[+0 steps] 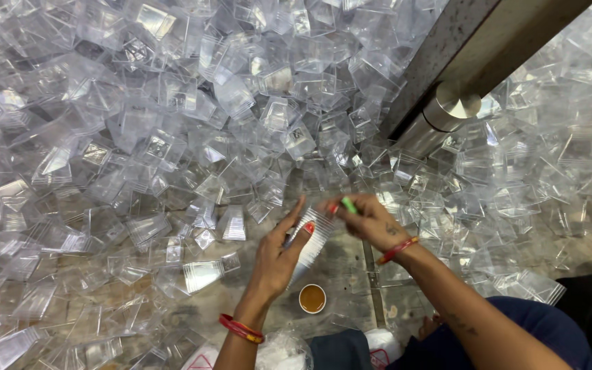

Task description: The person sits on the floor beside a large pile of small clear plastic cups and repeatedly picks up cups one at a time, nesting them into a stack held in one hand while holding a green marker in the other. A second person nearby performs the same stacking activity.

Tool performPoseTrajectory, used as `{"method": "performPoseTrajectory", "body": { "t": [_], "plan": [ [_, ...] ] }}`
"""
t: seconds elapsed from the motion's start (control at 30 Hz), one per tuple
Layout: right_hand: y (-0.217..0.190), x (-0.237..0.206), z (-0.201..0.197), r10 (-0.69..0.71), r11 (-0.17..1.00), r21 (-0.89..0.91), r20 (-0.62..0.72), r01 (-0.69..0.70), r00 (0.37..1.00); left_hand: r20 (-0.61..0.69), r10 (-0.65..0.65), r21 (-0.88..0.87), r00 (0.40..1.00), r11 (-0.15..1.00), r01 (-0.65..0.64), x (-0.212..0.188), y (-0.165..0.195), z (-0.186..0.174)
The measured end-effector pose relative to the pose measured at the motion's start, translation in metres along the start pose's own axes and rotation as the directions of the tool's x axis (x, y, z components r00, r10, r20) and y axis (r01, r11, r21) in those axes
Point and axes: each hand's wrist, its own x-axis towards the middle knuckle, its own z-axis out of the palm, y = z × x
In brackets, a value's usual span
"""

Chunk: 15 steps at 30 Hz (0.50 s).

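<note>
Left hand (279, 257) clasped stack of clear ribbed plastic cups (312, 240), tilted, above floor. Right hand (368, 220) pinched stack's top rim. Loose cups (173, 137) heaped all around; small cup of brown liquid (312, 299) just below.

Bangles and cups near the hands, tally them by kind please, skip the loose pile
Red bangles on the left wrist: 1 set
Red bangles on the right wrist: 1 set
Stack of clear cups held by the left hand and right hand: 1
Small cup of brown drink: 1
Total: 4
</note>
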Motion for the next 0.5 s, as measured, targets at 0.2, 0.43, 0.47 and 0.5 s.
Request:
{"method": "performPoseTrajectory", "body": {
  "t": [0.2,0.43,0.47,0.5],
  "plan": [
    [-0.002,-0.021,-0.013,0.071,0.994,-0.091,0.060,-0.065,0.996,0.023,0.034,-0.078,0.999,0.996,-0.032,0.003,-0.004,0.001],
    [0.001,-0.046,-0.015,0.076,0.543,-0.837,0.134,0.072,0.988,-0.261,-0.016,-0.114,0.965,0.993,-0.014,0.016,-0.025,-0.008],
    [0.002,-0.050,-0.013,0.119,0.464,-0.881,0.171,0.097,0.978,-0.299,-0.032,-0.125,0.954,0.992,-0.006,0.017,-0.027,-0.009],
    [0.003,-0.052,-0.012,0.163,0.381,-0.916,0.203,0.128,0.965,-0.306,-0.026,-0.142,0.952,0.990,-0.019,0.017,-0.028,-0.010]
  ]
}}
